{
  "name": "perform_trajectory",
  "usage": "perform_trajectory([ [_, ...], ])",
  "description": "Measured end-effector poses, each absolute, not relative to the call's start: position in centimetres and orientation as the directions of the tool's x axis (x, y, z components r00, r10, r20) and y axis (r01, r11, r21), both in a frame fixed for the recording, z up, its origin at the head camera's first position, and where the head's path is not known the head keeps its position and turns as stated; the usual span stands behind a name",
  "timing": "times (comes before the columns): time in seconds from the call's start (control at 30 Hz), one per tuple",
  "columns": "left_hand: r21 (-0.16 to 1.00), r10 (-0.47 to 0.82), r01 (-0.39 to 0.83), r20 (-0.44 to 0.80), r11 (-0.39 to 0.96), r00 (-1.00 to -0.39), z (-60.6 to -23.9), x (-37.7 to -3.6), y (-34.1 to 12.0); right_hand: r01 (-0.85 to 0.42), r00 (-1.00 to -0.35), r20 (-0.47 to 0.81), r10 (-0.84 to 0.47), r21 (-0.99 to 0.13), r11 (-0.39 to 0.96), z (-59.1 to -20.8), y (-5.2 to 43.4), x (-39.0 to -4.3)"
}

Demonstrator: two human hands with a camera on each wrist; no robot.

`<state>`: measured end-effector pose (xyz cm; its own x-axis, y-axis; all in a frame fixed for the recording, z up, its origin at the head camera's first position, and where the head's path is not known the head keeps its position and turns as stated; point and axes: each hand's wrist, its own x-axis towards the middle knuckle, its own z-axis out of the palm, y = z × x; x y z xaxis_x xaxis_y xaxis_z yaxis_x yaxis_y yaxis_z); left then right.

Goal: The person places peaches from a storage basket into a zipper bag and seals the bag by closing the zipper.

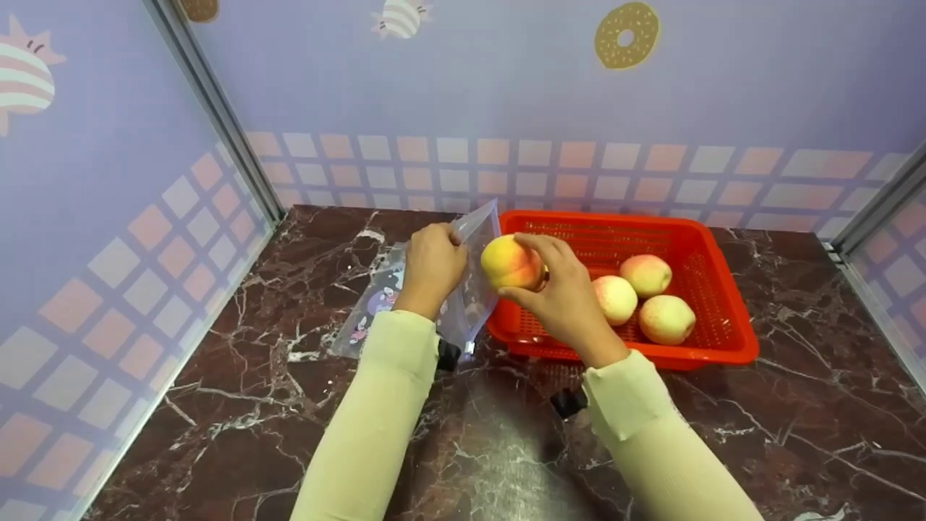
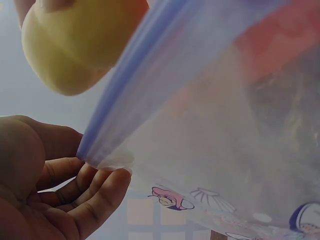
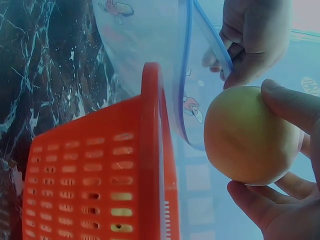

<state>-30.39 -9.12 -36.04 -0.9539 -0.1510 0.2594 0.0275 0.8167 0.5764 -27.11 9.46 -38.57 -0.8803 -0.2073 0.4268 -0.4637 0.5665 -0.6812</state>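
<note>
Peach (image 1: 510,264) sits gripped in our right hand (image 1: 568,297) beside the clear cartoon-printed bag (image 1: 463,289), whose rim our left hand (image 1: 432,266) pinches; no lettering is readable.

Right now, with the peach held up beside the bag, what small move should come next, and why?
Probably ease the peach leftward into the zip bag's mouth. The right hand grips it just beside the opening, the left hand pinches the bag's rim up, and three peaches wait in the red basket.
</note>
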Motion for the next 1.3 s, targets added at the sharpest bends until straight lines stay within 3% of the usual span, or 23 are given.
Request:
perform_trajectory([
  [0.67, 0.589, -0.159, 0.026, 0.259, 0.808, -0.953, -35.9, -30.4, -9.6, -0.475, -0.877, 0.418, -0.235, -0.688, 0.549, -39.1, 7.8, -27.8],
  [1.3, 0.616, -0.156, 0.027, 0.24, 0.787, -0.958, -35.8, -30.1, -9.6, -0.513, -0.855, 0.433, -0.286, -0.622, 0.592, -40.0, 7.6, -28.2],
])
